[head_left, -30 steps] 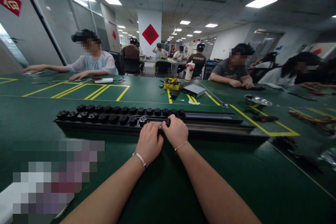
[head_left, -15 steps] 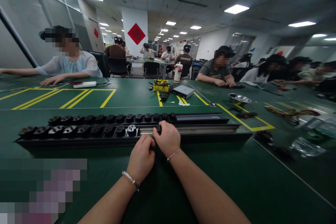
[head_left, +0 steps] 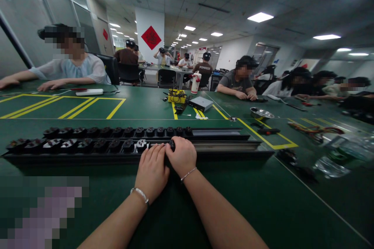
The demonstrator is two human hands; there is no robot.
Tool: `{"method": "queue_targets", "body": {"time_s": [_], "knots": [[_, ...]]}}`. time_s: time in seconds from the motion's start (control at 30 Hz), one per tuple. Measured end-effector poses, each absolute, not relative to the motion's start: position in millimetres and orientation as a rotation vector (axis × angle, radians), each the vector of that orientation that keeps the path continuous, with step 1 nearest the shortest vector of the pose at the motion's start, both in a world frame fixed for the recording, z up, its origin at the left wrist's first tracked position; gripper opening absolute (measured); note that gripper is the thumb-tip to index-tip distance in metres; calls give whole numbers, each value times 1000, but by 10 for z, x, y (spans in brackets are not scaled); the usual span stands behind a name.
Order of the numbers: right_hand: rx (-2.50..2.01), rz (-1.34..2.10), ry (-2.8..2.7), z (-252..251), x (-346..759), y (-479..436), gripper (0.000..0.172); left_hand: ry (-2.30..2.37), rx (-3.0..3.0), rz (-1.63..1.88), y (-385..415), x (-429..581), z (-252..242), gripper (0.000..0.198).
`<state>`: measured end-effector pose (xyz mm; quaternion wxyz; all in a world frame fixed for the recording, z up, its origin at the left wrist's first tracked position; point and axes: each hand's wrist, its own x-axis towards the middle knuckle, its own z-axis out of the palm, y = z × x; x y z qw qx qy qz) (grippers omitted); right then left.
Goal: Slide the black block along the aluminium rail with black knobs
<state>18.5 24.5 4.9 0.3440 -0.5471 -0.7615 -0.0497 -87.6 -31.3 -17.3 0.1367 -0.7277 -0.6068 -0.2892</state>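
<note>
Two long black track rails lie side by side on the green table, each holding a row of black socket modules along its left part. In the near rail, a paler, whitish module ends the row. My right hand is closed, thumb and fingers round a small black module at the rail's channel. My left hand lies just left of it, fingers stretched out over the rail's front edge, touching it. The fingers hide part of the channel. Behind runs the far rail.
Beyond the rails stand a yellow box with cables, a grey box and a white cup. To the right are a metal bowl, wires and clear plastic. Several people sit around the tables.
My left hand's fingers have straightened from a curl and now lie over the rail edge. My right hand still holds the black module close by. The view has shifted slightly.
</note>
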Motion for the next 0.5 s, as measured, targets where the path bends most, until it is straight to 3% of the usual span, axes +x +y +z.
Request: {"method": "queue_targets", "body": {"time_s": [0.23,0.4,0.5], "knots": [[-1514,-133,-2005,97,178,240,19,-1820,-2120,-811,-330,-855,-106,46],[-1479,-118,-2040,113,177,236,33,-1820,-2119,-845,-327,-855,-110,44],[-1502,-109,-2038,116,173,231,25,-1819,-2122,-863,-328,-853,-112,44]]}}
